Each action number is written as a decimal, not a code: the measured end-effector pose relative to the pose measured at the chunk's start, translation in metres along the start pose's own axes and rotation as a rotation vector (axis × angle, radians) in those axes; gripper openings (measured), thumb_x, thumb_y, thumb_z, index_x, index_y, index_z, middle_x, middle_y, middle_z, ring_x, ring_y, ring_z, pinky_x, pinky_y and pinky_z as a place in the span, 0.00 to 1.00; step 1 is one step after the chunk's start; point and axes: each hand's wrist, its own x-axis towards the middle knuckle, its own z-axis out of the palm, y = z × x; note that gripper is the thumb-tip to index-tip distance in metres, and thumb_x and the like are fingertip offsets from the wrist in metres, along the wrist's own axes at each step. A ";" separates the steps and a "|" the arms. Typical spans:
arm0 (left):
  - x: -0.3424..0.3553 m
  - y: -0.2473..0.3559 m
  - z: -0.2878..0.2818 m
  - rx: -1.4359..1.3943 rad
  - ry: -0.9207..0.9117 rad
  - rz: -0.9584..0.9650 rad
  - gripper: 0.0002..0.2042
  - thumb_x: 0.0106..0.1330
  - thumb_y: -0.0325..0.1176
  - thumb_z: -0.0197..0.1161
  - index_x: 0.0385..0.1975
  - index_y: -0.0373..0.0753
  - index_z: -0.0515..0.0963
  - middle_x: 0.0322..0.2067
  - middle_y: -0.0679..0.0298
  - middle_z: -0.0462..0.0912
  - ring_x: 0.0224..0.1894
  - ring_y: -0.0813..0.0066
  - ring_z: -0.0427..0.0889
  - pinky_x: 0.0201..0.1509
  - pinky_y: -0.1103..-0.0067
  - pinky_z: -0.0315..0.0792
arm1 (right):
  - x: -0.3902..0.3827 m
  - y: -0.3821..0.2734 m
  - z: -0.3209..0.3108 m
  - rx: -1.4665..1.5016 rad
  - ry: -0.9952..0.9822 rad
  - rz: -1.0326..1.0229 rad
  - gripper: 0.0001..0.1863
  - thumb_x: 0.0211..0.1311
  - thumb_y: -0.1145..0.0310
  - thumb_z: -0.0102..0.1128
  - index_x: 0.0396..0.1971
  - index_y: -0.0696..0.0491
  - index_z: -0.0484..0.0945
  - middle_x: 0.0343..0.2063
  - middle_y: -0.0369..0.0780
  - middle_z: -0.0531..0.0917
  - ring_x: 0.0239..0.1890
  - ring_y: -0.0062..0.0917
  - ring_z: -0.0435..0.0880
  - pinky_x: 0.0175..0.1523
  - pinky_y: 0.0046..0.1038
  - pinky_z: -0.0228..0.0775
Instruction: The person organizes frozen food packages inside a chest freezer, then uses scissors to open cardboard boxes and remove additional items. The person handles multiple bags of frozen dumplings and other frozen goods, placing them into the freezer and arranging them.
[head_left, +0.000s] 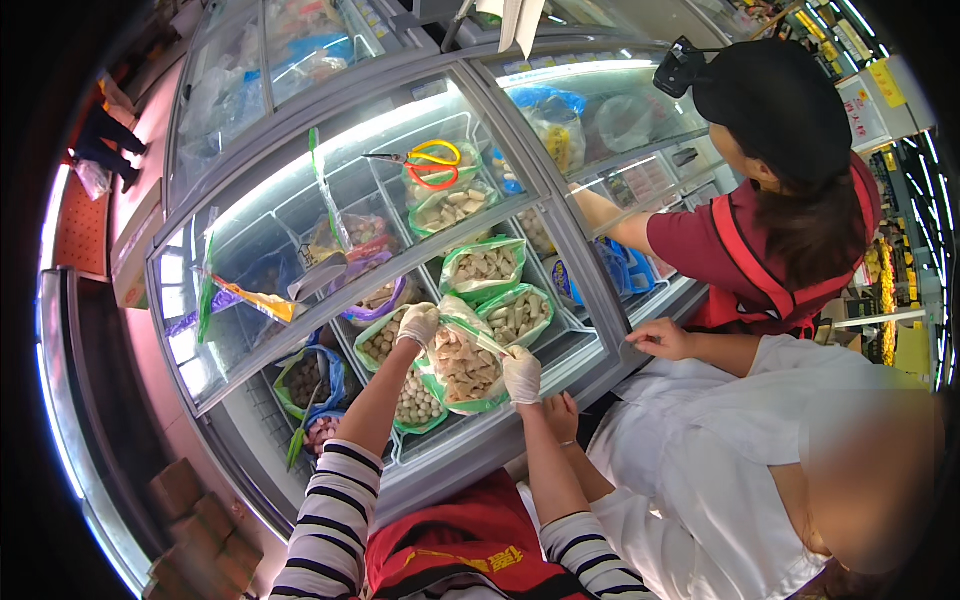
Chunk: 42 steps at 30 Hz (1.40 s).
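Note:
A green-edged clear plastic bag (466, 368) full of beige frozen pieces stands in the open part of a chest freezer. My left hand (419, 324), in a thin white glove, pinches its upper left rim. On its right side, my right hand (521, 375), gloved too, has its fingers closed on the bag's edge. Just left of this bag sit a bag of pale round balls (420, 402) and another bag of balls (380, 342). Behind and to the right are a bag of pale strips (519, 316) and a bag of beige pieces (483, 268).
Orange-and-yellow scissors (432, 165) lie on the sliding glass lid (360, 200). A yellow-and-purple packet (255, 298) is by the lid's left side. At right stands a person in white (690, 430), one hand on the freezer rim; beyond, a person in a dark cap (770, 200) reaches into another section.

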 end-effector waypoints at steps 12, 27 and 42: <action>-0.135 0.072 0.010 0.149 0.583 -0.278 0.34 0.48 0.27 0.69 0.58 0.37 0.62 0.42 0.49 0.70 0.46 0.52 0.72 0.52 0.67 0.68 | 0.052 -0.066 0.004 -0.510 -0.351 -0.530 0.20 0.50 0.67 0.66 0.46 0.49 0.79 0.38 0.45 0.80 0.40 0.40 0.79 0.45 0.36 0.71; -0.132 -0.019 0.017 -1.271 0.282 -0.671 0.07 0.65 0.31 0.60 0.38 0.35 0.79 0.31 0.69 0.81 0.32 0.79 0.78 0.37 0.80 0.74 | 0.097 -0.096 0.033 -0.255 -0.440 -0.936 0.10 0.59 0.59 0.56 0.28 0.46 0.83 0.27 0.37 0.83 0.33 0.35 0.82 0.42 0.38 0.70; -0.180 0.047 0.066 -0.494 0.527 -0.747 0.34 0.46 0.25 0.73 0.53 0.27 0.61 0.46 0.52 0.71 0.42 0.62 0.79 0.38 0.72 0.79 | -0.014 -0.011 -0.012 0.044 -0.116 -0.044 0.34 0.50 0.65 0.68 0.56 0.59 0.65 0.43 0.50 0.76 0.46 0.46 0.76 0.48 0.42 0.68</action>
